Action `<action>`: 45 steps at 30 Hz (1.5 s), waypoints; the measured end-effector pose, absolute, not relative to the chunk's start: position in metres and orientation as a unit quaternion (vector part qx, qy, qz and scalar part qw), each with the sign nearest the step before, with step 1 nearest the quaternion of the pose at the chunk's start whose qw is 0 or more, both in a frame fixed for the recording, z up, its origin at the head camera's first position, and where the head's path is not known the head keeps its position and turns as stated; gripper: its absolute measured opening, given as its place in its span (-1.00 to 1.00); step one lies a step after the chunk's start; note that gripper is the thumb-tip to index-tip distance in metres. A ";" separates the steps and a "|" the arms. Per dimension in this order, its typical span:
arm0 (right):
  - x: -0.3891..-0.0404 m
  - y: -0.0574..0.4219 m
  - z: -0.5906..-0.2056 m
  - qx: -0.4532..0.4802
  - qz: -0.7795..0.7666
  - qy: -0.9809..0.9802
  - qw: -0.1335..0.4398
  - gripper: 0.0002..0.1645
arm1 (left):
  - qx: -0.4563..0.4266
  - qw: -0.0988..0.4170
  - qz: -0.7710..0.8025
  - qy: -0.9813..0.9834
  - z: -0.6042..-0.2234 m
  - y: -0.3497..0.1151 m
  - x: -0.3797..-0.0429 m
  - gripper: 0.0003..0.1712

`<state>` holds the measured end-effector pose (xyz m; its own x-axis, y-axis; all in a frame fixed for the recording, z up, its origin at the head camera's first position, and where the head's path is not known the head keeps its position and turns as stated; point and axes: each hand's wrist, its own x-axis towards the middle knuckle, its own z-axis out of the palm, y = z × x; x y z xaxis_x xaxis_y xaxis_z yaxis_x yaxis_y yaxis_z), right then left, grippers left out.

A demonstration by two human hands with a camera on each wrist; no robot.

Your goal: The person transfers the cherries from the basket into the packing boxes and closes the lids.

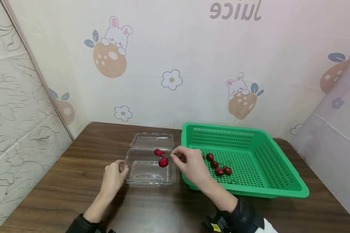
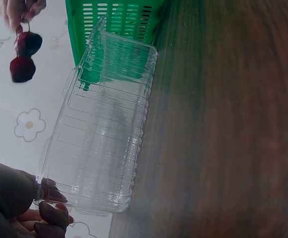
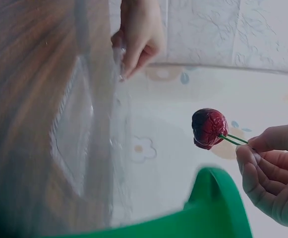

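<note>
Two dark red cherries [image 1: 163, 162] on green stems [image 3: 233, 139] hang from my right hand [image 1: 192, 163], which pinches the stems between thumb and fingertips. They are held above a clear plastic clamshell box [image 1: 148, 168] with its lid [image 1: 152, 141] folded back. My left hand [image 1: 114, 176] grips the box's left rim, thumb on one side and fingers on the other, as the left wrist view shows. No cherries show inside the box in that view.
A green plastic basket [image 1: 280, 187] stands right of the box, several more cherries [image 1: 219, 171] lying in its left part. Both rest on a brown wooden table [image 1: 75, 155]. Behind it hangs a printed curtain [image 1: 151, 48] with rabbits and flowers.
</note>
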<state>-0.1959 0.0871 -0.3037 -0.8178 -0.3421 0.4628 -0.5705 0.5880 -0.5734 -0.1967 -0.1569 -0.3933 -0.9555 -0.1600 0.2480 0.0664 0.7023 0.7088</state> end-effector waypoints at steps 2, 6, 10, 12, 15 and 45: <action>-0.196 0.080 -0.306 0.267 0.374 -0.875 0.150 -0.95 | 0.026 0.148 -0.385 -0.910 -0.393 -0.157 -0.197 -0.70; -0.195 0.066 -0.314 0.285 0.376 -0.871 0.138 -0.96 | 0.027 0.148 -0.386 -0.910 -0.393 -0.157 -0.197 -0.70; -0.196 0.052 -0.323 0.301 0.364 -0.871 0.136 -0.95 | 0.029 0.154 -0.382 -0.911 -0.393 -0.156 -0.198 -0.71; -0.197 0.046 -0.328 0.305 0.362 -0.871 0.134 -0.95 | 0.030 0.159 -0.378 -0.912 -0.393 -0.156 -0.198 -0.72; -0.199 0.038 -0.335 0.306 0.368 -0.869 0.125 -0.95 | 0.032 0.165 -0.371 -0.913 -0.394 -0.156 -0.198 -0.72; -0.215 0.002 -0.379 0.268 0.322 -0.901 0.115 -0.94 | 0.038 0.161 -0.370 -0.914 -0.393 -0.156 -0.198 -0.73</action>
